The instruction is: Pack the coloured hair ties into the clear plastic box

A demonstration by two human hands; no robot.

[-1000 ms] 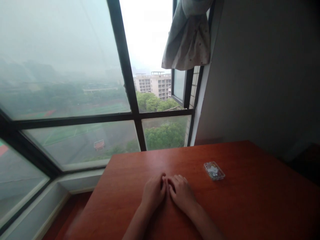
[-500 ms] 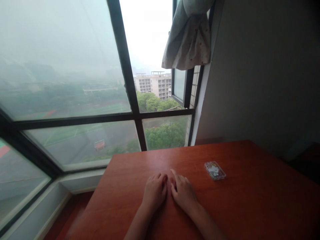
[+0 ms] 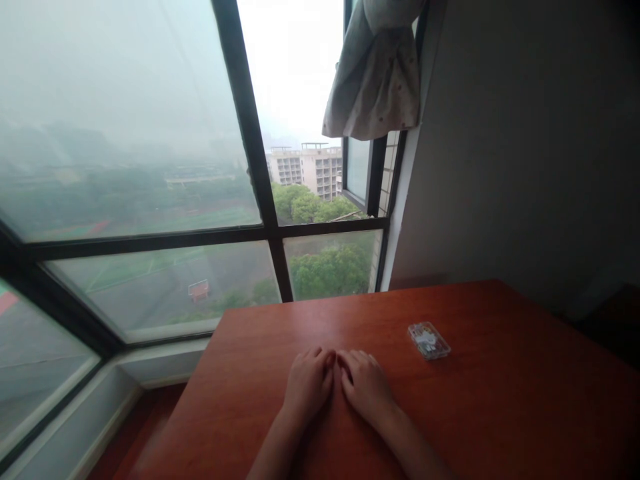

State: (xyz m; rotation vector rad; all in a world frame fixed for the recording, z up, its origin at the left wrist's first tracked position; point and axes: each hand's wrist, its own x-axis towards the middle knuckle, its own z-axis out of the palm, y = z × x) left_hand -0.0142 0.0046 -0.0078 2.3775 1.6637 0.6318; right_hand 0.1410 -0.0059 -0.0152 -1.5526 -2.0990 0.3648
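Observation:
On the reddish-brown wooden table (image 3: pixel 260 393), my left hand (image 3: pixel 310 380) rests palm down with its fingers loosely bent. Beside it my right hand (image 3: pixel 366 383) lies the same way, its thumb a little apart from the fingers. The two hands almost meet at the fingertips; whether they touch I cannot tell. Neither shows anything held. Right of my right hand, and farther off, sits a small clear plastic box (image 3: pixel 429 341) with small white and coloured pieces inside, too small to name. No hand touches the box.
Beyond the table's far edge stands a dark-framed window (image 3: pixel 273 230), with one pane (image 3: pixel 359 170) swung outward. A knotted pale curtain (image 3: pixel 377 80) hangs at its upper right. A grey wall (image 3: pixel 500 167) borders the table on the right, and a low white sill (image 3: pixel 160 360) runs at left.
My right index finger, stretched forward before, has drawn back and bent alongside the other fingers. The left hand and the box on the table keep their places.

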